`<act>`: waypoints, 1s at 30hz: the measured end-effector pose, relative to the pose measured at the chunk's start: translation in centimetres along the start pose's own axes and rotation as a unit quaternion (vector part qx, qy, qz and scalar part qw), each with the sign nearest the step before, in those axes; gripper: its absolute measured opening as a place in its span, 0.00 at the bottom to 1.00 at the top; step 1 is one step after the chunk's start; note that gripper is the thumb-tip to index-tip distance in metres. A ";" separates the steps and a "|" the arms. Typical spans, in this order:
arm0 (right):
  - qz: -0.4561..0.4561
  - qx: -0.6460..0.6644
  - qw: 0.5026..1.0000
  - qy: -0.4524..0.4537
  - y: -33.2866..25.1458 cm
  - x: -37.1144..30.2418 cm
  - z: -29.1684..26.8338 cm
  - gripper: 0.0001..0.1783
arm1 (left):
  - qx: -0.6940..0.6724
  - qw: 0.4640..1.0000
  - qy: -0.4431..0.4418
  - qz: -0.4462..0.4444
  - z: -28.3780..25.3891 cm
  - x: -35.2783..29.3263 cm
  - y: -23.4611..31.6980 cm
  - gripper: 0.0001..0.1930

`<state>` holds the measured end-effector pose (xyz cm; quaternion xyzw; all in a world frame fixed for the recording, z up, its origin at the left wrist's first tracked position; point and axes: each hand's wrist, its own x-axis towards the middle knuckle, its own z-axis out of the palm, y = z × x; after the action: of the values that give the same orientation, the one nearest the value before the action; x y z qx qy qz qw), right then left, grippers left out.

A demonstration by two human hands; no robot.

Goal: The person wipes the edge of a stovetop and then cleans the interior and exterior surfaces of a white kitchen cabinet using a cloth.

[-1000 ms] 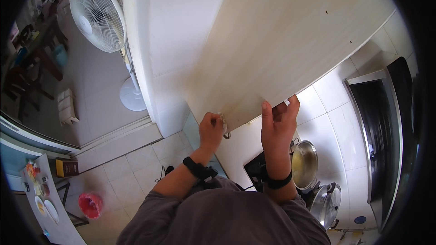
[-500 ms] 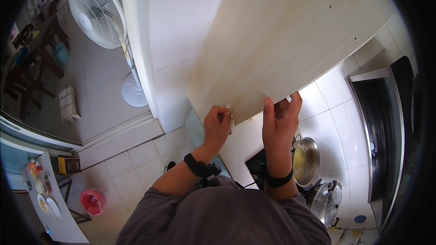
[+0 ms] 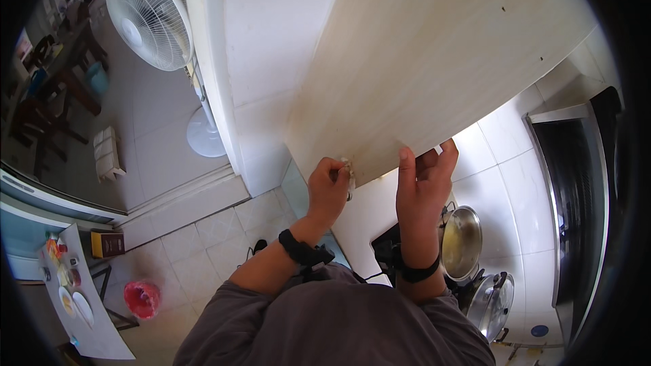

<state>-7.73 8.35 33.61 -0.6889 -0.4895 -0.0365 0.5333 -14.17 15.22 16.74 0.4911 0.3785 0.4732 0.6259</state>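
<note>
A broad beige wooden panel [image 3: 413,61] slants above my hands, its lower edge running up to the right. My left hand [image 3: 327,186] is closed in a pinch at the panel's lower left corner. Between its fingertips is a small whitish, crumpled-looking piece [image 3: 348,169]; its exact kind is unclear. My right hand [image 3: 424,183] is on the panel's lower edge, thumb upright against the face, fingers bent at the edge and partly hidden. Both wrists wear black bands.
Below right, a steel pot [image 3: 461,242] and a lidded pot [image 3: 494,305] stand near a white counter [image 3: 366,220]. A dark range hood [image 3: 576,203] is on the right. At left are a white fan [image 3: 150,17], a red bin [image 3: 142,299] and a table [image 3: 102,329] with plates.
The view has shifted slightly, so the surroundings sit a little farther right. Both hands keep nearly the same pose at the panel.
</note>
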 end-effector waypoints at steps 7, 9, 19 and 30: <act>0.000 -0.008 1.000 -0.002 -0.6 0.1 0.1 0.28 | -0.005 0.999 0.007 -0.043 -0.6 0.5 -1.7 0.03; 0.019 -0.014 1.000 0.002 -0.2 0.0 -0.1 0.28 | -0.026 1.000 -0.005 0.001 0.6 0.2 1.1 0.03; -0.012 -0.005 1.000 0.004 -0.1 0.0 0.3 0.28 | -0.084 0.996 -0.011 0.026 0.8 0.1 2.5 0.03; -0.017 -0.014 1.000 0.014 0.0 0.0 0.2 0.27 | 0.014 0.997 -0.001 0.078 0.7 -0.1 1.4 0.02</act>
<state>-7.87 8.52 33.51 -0.6871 -0.4930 -0.0620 0.5301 -13.84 15.01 18.22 0.5285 0.3449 0.5149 0.5802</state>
